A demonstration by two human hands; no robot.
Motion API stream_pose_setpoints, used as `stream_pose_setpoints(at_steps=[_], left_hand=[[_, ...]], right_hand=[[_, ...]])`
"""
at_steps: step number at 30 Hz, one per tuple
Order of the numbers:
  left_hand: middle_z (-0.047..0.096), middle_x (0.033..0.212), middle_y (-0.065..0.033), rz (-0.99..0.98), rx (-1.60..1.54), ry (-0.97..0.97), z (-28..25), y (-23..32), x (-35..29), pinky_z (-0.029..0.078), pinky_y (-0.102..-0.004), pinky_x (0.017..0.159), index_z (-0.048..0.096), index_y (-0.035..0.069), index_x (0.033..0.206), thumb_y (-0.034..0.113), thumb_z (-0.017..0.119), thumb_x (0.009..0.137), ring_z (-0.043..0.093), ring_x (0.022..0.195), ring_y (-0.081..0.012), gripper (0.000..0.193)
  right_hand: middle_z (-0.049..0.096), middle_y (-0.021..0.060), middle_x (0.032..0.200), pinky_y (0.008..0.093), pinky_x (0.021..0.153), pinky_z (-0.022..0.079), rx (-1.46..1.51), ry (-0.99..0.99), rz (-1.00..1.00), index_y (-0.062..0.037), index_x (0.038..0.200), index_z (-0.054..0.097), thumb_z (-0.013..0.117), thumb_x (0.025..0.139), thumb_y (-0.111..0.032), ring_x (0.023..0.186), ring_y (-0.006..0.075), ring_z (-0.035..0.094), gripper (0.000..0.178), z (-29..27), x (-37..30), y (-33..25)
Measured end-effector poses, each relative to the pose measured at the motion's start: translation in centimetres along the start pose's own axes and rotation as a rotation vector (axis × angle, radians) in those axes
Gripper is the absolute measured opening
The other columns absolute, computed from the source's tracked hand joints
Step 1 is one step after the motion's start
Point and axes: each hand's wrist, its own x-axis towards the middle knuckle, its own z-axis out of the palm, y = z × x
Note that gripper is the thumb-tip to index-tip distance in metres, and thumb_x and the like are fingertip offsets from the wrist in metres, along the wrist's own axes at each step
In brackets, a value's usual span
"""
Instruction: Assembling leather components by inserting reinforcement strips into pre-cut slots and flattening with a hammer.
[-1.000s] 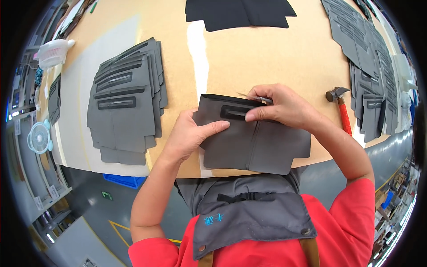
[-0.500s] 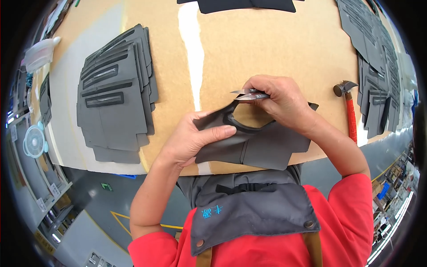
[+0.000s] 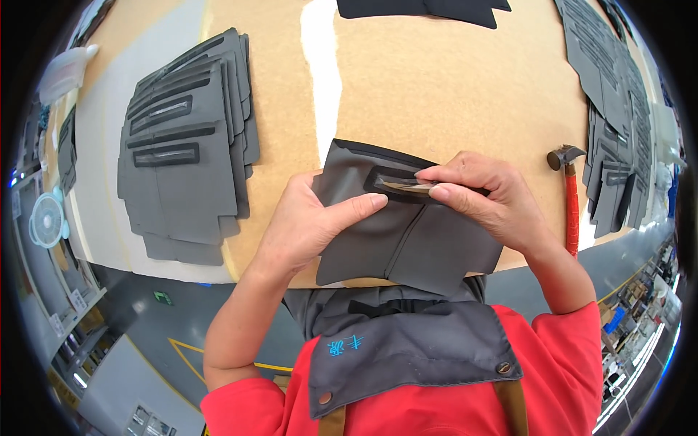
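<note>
A dark grey sheet piece point(image 3: 418, 251) with a seam and a black-bordered slot point(image 3: 374, 176) is in front of me at the table's near edge. My left hand point(image 3: 305, 225) grips its left side, thumb on top beside the slot and the other fingers hidden underneath. In my right hand point(image 3: 502, 200) is a pair of small metal snips point(image 3: 403, 187), pinched between thumb and fingers. The pointed blades lie along the slot, their tips toward my left thumb. My right fingers cover the rest of the snips and the slot's right end.
A stack of similar grey pieces point(image 3: 182, 196) lies at the left, more grey pieces point(image 3: 600, 65) at the far right. A hammer with a red handle point(image 3: 572, 203) rests near the right edge. At the far edge is a black piece point(image 3: 429, 9); a small fan point(image 3: 48, 220) stands far left.
The sheet piece, bent up with its slot gaping before, now lies flatter with the slot nearly closed. My right hand has moved lower and right, bringing the blades down onto the slot.
</note>
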Motion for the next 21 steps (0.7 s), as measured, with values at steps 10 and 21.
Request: stream_pose_setpoints(at_steps=[10, 21], left_hand=[[0.076, 0.103, -0.0064, 0.005, 0.025, -0.013, 0.3, 0.0, -0.4, 0.057, -0.0263, 0.078, 0.072, -0.003, 0.115, 0.011, 0.079, 0.090, 0.069, 0.090, -0.0097, 0.029], [0.075, 0.102, -0.0080, -0.017, 0.032, -0.006, 0.4, 0.1, -0.5, 0.058, -0.0271, 0.078, 0.072, -0.003, 0.113, 0.010, 0.081, 0.087, 0.070, 0.088, -0.0112, 0.030]], right_hand=[[0.063, 0.0002, 0.078, 0.0250, 0.066, 0.042, -0.051, 0.031, -0.061, -0.0021, 0.112, 0.078, 0.072, 0.096, -0.012, 0.075, 0.0082, 0.055, 0.020, 1.4, 0.3, 0.3], [0.063, 0.0001, 0.081, 0.0243, 0.066, 0.041, -0.034, 0.022, -0.056, -0.0024, 0.111, 0.078, 0.072, 0.097, -0.012, 0.076, 0.0073, 0.054, 0.018, 1.5, 0.2, 0.4]])
